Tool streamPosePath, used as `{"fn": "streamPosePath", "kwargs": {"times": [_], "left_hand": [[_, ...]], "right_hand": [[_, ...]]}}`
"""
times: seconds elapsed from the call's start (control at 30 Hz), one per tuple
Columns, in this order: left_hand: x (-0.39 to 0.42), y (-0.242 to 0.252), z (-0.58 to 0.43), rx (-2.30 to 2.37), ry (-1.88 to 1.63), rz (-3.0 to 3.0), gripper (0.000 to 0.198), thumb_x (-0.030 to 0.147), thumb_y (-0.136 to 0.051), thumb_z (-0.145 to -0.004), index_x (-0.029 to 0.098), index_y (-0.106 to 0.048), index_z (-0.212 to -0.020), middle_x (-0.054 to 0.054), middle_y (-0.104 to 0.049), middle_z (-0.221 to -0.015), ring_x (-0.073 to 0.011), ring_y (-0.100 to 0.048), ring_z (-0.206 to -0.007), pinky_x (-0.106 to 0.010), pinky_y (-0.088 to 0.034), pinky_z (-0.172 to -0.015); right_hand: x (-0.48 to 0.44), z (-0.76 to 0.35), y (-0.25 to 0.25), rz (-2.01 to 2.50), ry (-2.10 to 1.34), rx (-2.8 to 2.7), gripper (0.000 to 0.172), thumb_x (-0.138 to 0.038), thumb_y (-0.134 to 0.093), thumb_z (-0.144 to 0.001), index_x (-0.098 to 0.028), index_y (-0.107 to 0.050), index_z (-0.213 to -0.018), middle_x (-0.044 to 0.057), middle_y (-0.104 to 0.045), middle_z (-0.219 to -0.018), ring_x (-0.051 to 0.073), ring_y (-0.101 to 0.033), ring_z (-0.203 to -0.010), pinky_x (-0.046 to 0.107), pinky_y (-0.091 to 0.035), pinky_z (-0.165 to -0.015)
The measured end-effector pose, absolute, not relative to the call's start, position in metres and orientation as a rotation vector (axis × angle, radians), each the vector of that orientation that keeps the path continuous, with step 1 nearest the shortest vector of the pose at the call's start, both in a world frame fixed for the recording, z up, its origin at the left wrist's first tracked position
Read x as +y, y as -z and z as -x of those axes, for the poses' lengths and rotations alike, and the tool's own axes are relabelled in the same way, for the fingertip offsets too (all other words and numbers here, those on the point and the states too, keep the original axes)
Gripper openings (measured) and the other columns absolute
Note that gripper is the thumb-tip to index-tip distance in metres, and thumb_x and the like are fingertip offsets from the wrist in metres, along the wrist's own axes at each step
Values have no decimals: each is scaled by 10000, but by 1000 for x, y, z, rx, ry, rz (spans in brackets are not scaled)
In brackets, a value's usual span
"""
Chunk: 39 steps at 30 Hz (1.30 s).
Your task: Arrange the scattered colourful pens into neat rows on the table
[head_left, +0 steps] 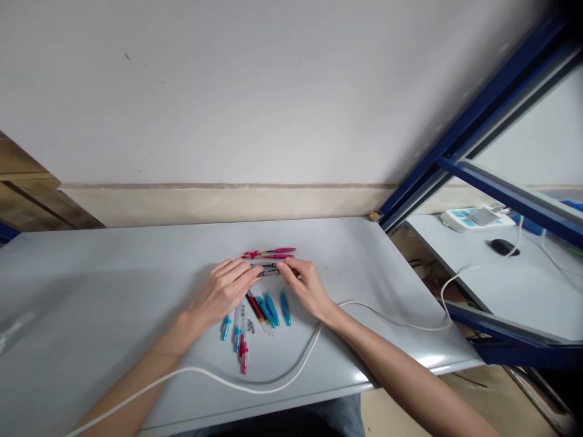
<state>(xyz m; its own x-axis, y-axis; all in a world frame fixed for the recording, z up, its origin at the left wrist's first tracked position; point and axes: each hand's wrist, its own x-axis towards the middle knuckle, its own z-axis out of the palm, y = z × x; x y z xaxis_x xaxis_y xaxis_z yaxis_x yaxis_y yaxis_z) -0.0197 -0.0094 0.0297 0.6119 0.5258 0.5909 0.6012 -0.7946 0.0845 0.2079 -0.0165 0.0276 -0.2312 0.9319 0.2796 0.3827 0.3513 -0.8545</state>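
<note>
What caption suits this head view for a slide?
Left hand and right hand hold a dark pen part among blue, red and pink pen parts on a grey table.

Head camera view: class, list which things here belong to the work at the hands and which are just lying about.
Part of the work: left hand, right hand, grey pen piece held between them, pink pen pieces, blue pen pieces, red-tipped pen piece.

Lying about: white cable, black mouse, white device with blue buttons.

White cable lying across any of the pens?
No, the white cable curves below the loose pens, clear of them on the table.
</note>
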Motion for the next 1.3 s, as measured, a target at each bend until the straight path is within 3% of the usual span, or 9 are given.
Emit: {"fn": "streamPosePath", "kwargs": {"times": [0.1,0.27,0.43,0.63,0.73,0.83,1.0,1.3], "left_hand": [[-10,-26,19,-994,958,2741,204,215,-517,-1018,171,-661,-1157,-50,-704,-902,-180,-663,-831,-326,-516,-772],[-9,-21,17,-1078,1001,2762,174,267,-524,-1024,172,-667,-1054,-39,-683,-883,-169,-659,-816,-307,-522,-745],[-6,-17,19,-1097,997,2759,175,271,-530,-1021,167,-669,-998,-43,-664,-866,-173,-633,-820,-304,-512,-746],[-2,-16,19,-1093,863,2753,179,266,-529,-1020,181,-678,-1070,-53,-667,-915,-192,-629,-883,-317,-494,-773],[2,-15,18,-1148,864,2787,230,282,-497,-1036,200,-661,-1173,-59,-673,-981,-196,-630,-938,-331,-499,-814],[8,-12,20,-1218,888,2862,256,291,-478,-1043,221,-644,-1224,-64,-674,-1060,-197,-622,-999,-350,-501,-872],[15,-5,26,-1270,846,2940,194,257,-540,-1009,238,-671,-1150,-48,-670,-1069,-207,-599,-1010,-371,-489,-900],[16,-3,25,-1298,891,2984,139,238,-576,-977,222,-687,-1059,-44,-668,-1032,-212,-580,-1014,-364,-465,-881]], "right_hand": [[-14,-208,-28,1082,-776,-1809,335,-418,-500,-1030,-182,-680,-875,27,-641,-780,156,-535,-701,258,-420,-648],[-12,-208,-26,1067,-723,-1743,205,-338,-602,-989,-195,-739,-932,58,-738,-896,191,-646,-819,277,-460,-695],[-13,-208,-24,1119,-641,-1783,243,-368,-625,-979,-192,-751,-866,44,-730,-789,175,-601,-680,280,-429,-648],[-11,-211,-22,1292,-543,-1912,484,-458,-531,-1014,-187,-638,-628,3,-570,-534,137,-427,-485,289,-305,-541],[-1,-219,-22,1294,-553,-1936,395,-406,-523,-1026,-191,-673,-730,13,-634,-627,149,-490,-536,279,-343,-577],[10,-231,-24,1243,-567,-1964,217,-323,-579,-1002,-201,-706,-876,38,-715,-815,181,-591,-708,282,-410,-682],[20,-244,-28,1096,-504,-2230,26,-203,-672,-929,-202,-674,-903,49,-708,-873,221,-565,-867,317,-430,-791],[18,-243,-31,1130,-304,-2486,131,-154,-737,-846,-188,-620,-893,54,-673,-898,232,-528,-911,333,-399,-828]]}}
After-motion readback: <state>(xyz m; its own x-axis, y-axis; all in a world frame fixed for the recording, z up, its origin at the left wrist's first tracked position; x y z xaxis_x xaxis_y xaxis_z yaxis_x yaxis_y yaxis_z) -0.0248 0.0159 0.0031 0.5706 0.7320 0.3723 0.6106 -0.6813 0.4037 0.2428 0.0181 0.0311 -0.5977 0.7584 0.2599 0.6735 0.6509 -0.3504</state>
